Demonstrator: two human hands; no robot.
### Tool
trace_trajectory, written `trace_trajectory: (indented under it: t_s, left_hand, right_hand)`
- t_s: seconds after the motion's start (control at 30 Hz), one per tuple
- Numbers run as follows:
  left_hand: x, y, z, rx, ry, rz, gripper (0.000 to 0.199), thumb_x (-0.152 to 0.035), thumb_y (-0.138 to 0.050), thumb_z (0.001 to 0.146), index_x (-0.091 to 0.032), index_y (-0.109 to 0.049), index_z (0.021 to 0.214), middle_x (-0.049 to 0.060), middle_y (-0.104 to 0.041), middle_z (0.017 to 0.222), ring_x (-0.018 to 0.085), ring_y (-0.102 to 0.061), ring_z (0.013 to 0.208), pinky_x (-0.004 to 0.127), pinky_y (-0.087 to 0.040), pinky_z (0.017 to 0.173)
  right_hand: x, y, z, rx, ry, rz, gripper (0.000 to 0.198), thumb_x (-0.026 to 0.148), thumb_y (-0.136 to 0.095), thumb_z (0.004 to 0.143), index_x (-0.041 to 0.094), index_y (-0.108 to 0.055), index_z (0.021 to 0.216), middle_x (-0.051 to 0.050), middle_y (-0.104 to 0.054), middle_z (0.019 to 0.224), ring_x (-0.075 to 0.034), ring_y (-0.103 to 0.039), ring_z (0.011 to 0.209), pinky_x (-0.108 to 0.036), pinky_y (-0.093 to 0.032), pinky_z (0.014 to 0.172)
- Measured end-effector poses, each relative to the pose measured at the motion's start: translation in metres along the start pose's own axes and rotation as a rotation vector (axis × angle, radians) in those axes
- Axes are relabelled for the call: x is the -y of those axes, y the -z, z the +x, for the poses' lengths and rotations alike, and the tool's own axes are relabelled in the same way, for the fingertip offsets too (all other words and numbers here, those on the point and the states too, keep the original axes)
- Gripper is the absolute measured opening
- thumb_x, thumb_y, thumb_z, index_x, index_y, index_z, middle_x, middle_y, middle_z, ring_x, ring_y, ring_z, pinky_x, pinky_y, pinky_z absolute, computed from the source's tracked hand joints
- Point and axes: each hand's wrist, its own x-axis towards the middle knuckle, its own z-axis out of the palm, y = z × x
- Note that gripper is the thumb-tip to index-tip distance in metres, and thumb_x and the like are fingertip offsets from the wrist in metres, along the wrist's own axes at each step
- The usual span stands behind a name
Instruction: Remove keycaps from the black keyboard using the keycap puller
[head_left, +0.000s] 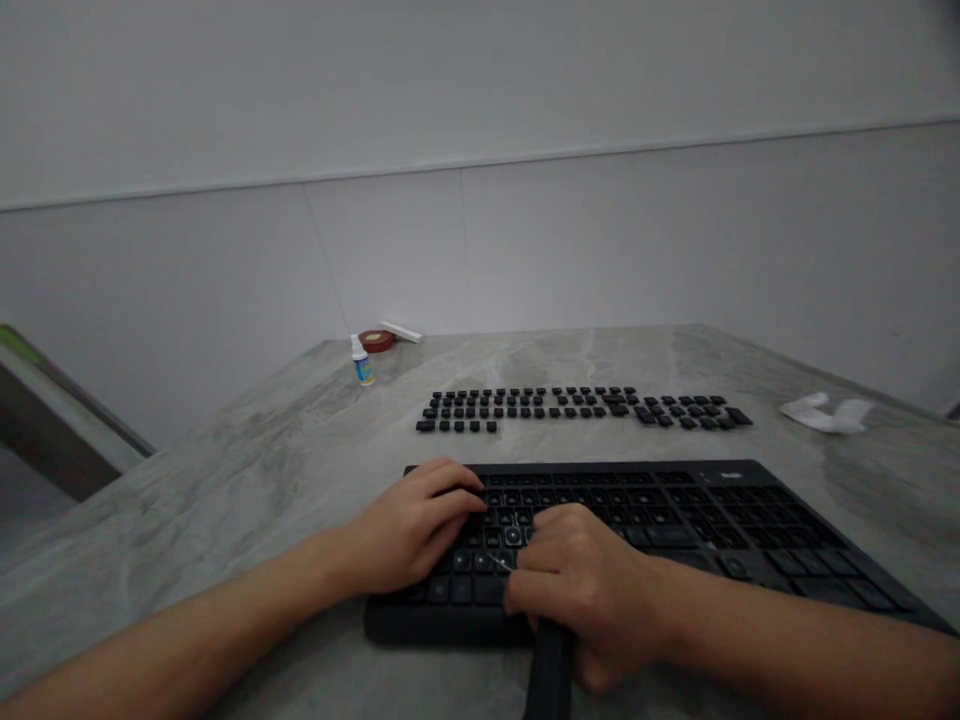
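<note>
A black keyboard (675, 535) lies flat on the table, many of its key places bare of caps, with some caps still on along the near left and right. My left hand (420, 525) rests on its left end, fingers stretched out over the keys and holding nothing. Closed around a wire keycap puller (551, 670), my right hand (589, 580) is over the keyboard's left half. The puller's black handle points down towards me, and its thin wire ends reach the keys. My right fist hides the keys beneath it.
Behind the keyboard, loose black keycaps (525, 410) lie in rows on the grey marbled table (262, 480). A small white-capped bottle (362, 362) stands at the back left, near a reddish-brown round object (376, 341) and a white strip (402, 331). Crumpled white tissue (829, 413) lies right.
</note>
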Motion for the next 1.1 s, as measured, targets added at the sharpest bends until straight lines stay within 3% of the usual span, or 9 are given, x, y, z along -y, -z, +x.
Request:
trace_trajectory:
  t_s: [0.13, 0.27, 0.37, 0.47, 0.6, 0.7, 0.83, 1.1]
  left_hand:
    - [0.013, -0.003, -0.009, -0.014, -0.066, -0.109, 0.027, -0.009, -0.047, 0.089, -0.016, -0.063, 0.109, 0.011, -0.064, 0.115, 0.021, -0.060, 0.107, 0.038, -0.053, 0.095]
    - [0.018, -0.002, -0.004, 0.027, -0.148, -0.131, 0.036, -0.012, -0.050, 0.087, -0.016, -0.061, 0.121, 0.014, -0.060, 0.131, 0.026, -0.054, 0.125, 0.046, -0.046, 0.108]
    - [0.017, -0.001, -0.003, 0.080, -0.220, -0.140, 0.040, -0.014, -0.050, 0.088, -0.015, -0.060, 0.127, 0.015, -0.060, 0.133, 0.028, -0.051, 0.130, 0.047, -0.043, 0.111]
    - [0.016, 0.000, -0.002, 0.127, -0.280, -0.168, 0.039, -0.014, -0.051, 0.087, -0.016, -0.062, 0.125, 0.015, -0.061, 0.132, 0.029, -0.050, 0.132, 0.048, -0.043, 0.111]
    - [0.016, 0.002, 0.000, 0.150, -0.323, -0.199, 0.038, -0.013, -0.052, 0.086, -0.016, -0.065, 0.122, 0.015, -0.062, 0.131, 0.028, -0.051, 0.131, 0.047, -0.042, 0.113]
    - [0.016, 0.003, 0.002, 0.186, -0.297, -0.198, 0.038, -0.014, -0.052, 0.088, -0.015, -0.063, 0.125, 0.014, -0.060, 0.134, 0.027, -0.048, 0.134, 0.047, -0.040, 0.114]
    - [0.015, 0.004, 0.002, 0.203, -0.275, -0.214, 0.038, -0.017, -0.052, 0.089, -0.017, -0.062, 0.127, 0.012, -0.057, 0.138, 0.027, -0.047, 0.135, 0.047, -0.039, 0.114]
    - [0.017, 0.003, 0.002, 0.197, -0.263, -0.243, 0.038, -0.018, -0.053, 0.090, -0.019, -0.062, 0.126, 0.011, -0.058, 0.137, 0.027, -0.049, 0.133, 0.047, -0.040, 0.114]
  right_hand:
    - [0.000, 0.002, 0.001, -0.009, -0.120, 0.094, 0.019, 0.022, -0.055, 0.057, 0.020, -0.058, 0.076, 0.003, -0.059, 0.056, -0.015, -0.054, 0.047, -0.029, -0.027, 0.048]
    - [-0.002, 0.009, 0.005, -0.087, -0.401, 0.354, 0.022, 0.014, -0.052, 0.060, 0.019, -0.062, 0.079, 0.003, -0.063, 0.061, -0.013, -0.054, 0.051, -0.025, -0.032, 0.053]
    - [-0.007, 0.015, 0.010, -0.108, -0.627, 0.523, 0.013, 0.009, -0.051, 0.064, 0.018, -0.058, 0.072, 0.005, -0.054, 0.057, -0.010, -0.046, 0.052, -0.022, -0.032, 0.054]
    - [-0.014, 0.018, 0.013, -0.138, -0.750, 0.768, 0.007, 0.011, -0.055, 0.065, 0.017, -0.051, 0.065, 0.006, -0.046, 0.058, -0.009, -0.040, 0.055, -0.020, -0.031, 0.052]
    - [-0.020, 0.020, 0.014, -0.143, -0.785, 0.964, 0.009, 0.011, -0.055, 0.061, 0.017, -0.050, 0.065, 0.006, -0.043, 0.058, -0.009, -0.037, 0.056, -0.021, -0.031, 0.053]
    - [-0.018, 0.019, 0.014, -0.175, -0.773, 0.936, 0.006, 0.012, -0.055, 0.063, 0.017, -0.051, 0.064, 0.006, -0.043, 0.057, -0.009, -0.036, 0.055, -0.021, -0.030, 0.053]
    - [-0.017, 0.018, 0.015, -0.316, -0.755, 0.864, 0.005, 0.013, -0.052, 0.065, 0.018, -0.050, 0.064, 0.006, -0.043, 0.058, -0.009, -0.036, 0.055, -0.022, -0.032, 0.055]
    - [-0.022, 0.019, 0.011, -0.290, -0.786, 0.926, 0.008, 0.018, -0.056, 0.063, 0.018, -0.049, 0.063, 0.007, -0.040, 0.054, -0.009, -0.035, 0.053, -0.022, -0.028, 0.051]
